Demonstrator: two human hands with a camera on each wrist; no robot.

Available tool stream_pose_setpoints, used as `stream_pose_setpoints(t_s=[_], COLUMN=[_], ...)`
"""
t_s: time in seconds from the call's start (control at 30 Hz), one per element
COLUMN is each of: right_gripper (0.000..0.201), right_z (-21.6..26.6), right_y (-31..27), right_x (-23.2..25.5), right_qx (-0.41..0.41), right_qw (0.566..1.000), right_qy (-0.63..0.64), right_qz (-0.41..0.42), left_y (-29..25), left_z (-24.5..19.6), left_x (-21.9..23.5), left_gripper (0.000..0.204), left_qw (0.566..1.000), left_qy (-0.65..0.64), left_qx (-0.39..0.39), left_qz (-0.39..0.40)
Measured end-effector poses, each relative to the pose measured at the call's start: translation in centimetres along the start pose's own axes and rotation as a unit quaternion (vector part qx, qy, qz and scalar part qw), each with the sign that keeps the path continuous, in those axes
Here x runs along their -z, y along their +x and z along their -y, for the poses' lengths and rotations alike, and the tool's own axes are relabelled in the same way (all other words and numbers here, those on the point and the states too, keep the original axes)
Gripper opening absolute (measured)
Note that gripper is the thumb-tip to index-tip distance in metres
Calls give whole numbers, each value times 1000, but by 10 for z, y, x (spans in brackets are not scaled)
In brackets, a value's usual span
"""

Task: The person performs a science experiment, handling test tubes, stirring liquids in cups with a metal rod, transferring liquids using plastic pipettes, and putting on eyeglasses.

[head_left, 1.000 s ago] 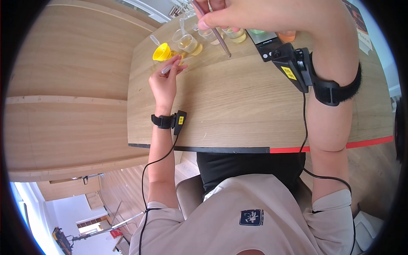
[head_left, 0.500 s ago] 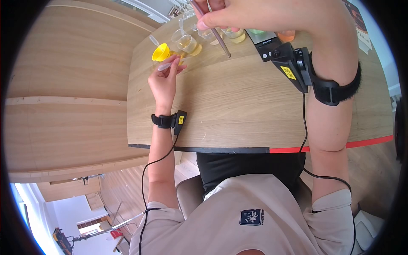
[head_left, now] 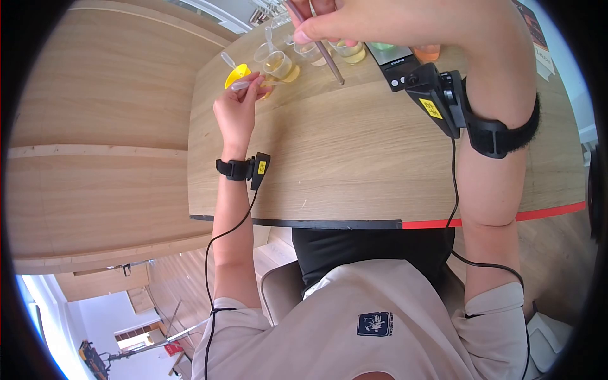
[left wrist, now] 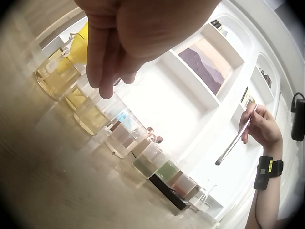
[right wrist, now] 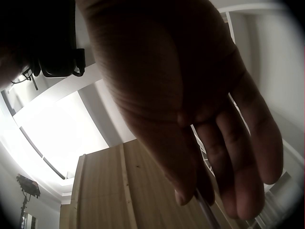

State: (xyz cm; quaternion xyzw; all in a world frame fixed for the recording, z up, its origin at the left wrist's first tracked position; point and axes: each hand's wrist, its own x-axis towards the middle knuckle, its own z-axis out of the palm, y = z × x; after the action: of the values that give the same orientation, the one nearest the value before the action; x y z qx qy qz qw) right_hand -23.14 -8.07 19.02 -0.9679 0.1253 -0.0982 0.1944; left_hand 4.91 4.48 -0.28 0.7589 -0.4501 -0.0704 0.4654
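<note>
My left hand pinches a translucent plastic dropper between thumb and fingers, held sideways. It hovers just in front of a yellow funnel, which sits over a glass beaker of yellowish liquid in the left wrist view. Beside the hand stands a clear plastic cup of pale yellow liquid. High over the table, my right hand holds a slim metallic rod slanting downward. The rod's lower end hangs free in the left wrist view.
More clear cups stand in a row toward the back. A black digital scale bears a cup of green liquid, with an orange one nearby. A wooden panel rises along the table's left side.
My left hand has moved slightly left and away from me, and the dropper has turned from slanted to nearly level. The right hand and rod stay almost still.
</note>
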Motion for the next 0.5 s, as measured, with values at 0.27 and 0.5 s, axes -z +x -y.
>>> stream_pose_setpoints(t_s=[0.27, 0.5], right_gripper=[26, 26], right_z=[-5, -48], right_y=[0, -2], right_x=[0, 0], right_qx=[-17, -31], right_qw=[1000, 999], right_qy=[-2, -4], right_qz=[13, 24], left_y=[6, 4], left_z=[2, 0], left_x=[3, 3], left_gripper=[22, 24], left_qw=[1000, 1000], left_qy=[21, -5], left_qx=[-12, 0], left_qz=[0, -3])
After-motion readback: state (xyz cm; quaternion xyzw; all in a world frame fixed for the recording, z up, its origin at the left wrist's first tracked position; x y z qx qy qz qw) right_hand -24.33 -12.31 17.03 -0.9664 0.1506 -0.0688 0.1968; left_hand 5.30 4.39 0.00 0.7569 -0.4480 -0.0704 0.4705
